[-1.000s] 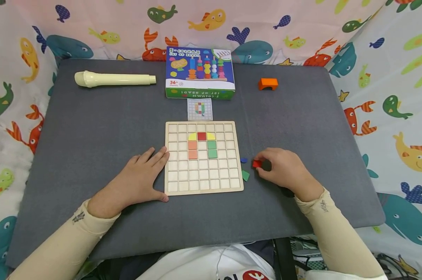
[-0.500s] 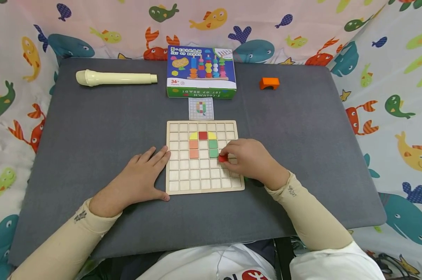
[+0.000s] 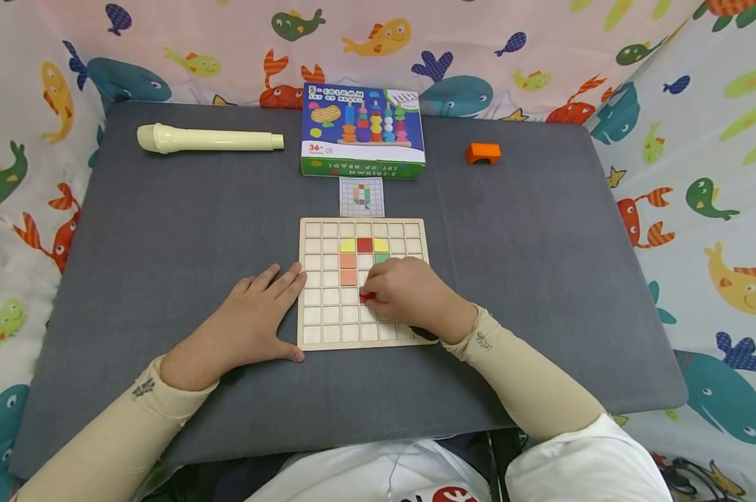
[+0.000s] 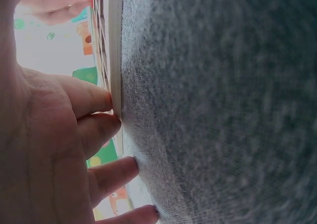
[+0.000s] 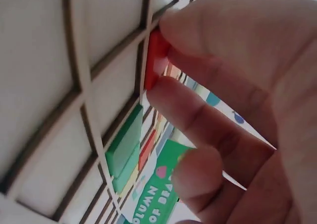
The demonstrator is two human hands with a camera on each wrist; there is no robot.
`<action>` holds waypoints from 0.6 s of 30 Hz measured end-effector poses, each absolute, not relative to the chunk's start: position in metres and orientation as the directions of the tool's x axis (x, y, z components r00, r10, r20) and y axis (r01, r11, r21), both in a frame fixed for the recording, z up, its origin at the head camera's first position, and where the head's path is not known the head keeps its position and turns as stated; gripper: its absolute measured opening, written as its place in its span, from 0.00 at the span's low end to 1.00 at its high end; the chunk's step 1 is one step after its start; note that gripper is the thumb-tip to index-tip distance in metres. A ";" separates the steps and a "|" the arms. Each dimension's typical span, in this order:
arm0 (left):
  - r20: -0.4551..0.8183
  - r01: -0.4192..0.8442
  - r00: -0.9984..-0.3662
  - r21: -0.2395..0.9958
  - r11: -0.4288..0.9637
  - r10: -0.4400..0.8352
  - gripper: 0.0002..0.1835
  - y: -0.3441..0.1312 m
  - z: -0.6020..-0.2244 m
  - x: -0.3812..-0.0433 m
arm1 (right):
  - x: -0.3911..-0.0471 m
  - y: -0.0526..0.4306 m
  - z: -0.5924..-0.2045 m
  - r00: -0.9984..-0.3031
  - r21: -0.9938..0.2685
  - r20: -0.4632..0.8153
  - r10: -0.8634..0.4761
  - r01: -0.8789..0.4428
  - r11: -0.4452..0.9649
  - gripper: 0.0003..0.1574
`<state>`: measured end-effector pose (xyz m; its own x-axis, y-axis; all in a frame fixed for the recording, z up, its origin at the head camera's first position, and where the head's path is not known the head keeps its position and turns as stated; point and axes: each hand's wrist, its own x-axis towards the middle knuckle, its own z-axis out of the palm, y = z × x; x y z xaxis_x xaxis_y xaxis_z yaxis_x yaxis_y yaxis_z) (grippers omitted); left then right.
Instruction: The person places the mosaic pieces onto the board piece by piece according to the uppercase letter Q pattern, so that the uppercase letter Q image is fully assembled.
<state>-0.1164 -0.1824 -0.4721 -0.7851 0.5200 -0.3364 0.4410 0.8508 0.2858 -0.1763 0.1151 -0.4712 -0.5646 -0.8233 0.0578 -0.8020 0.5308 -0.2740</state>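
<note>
My right hand (image 3: pixel 416 296) pinches a red square tile (image 5: pixel 155 60) between thumb and fingers, at a cell in the middle of the wooden grid board (image 3: pixel 330 316). In the right wrist view the tile's edge lies right at the cell's ridges, near a green tile (image 5: pixel 124 144) set in the grid. Two salmon tiles (image 3: pixel 348 261), another red tile (image 3: pixel 365 245) and yellow corner tiles (image 3: pixel 348 245) fill cells above. My left hand (image 3: pixel 246 328) lies with fingers spread, fingertips touching the board's left edge. The right hand covers part of the board's lower right.
A small card with a coloured grid pattern (image 3: pixel 361 197) lies behind the board, against a bead-set box (image 3: pixel 362 129). A cream microphone-shaped object (image 3: pixel 211 138) lies at the back left of the grey table (image 3: pixel 164 230). An orange arched block (image 3: pixel 482 153) stands at the back right.
My right hand has carried the red tile from the table right of the board leftward to the grid's middle. The left hand has stayed at the board's edge.
</note>
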 end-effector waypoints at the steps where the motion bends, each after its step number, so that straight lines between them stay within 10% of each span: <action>1: -0.337 0.442 -0.785 0.284 0.851 0.520 0.72 -0.182 -0.472 -0.116 | -0.176 0.114 -0.471 -0.556 -0.275 0.052 -0.829 -0.806 0.524 0.08; 9: -0.333 0.454 -0.784 0.268 0.850 0.524 0.72 -0.182 -0.473 -0.117 | -0.173 0.125 -0.460 -0.540 -0.352 0.001 -0.842 -0.788 0.505 0.15; 18: -0.333 0.448 -0.782 0.287 0.846 0.527 0.72 -0.182 -0.473 -0.116 | -0.176 0.199 -0.434 -0.786 -0.356 -0.008 -0.618 -0.575 0.736 0.18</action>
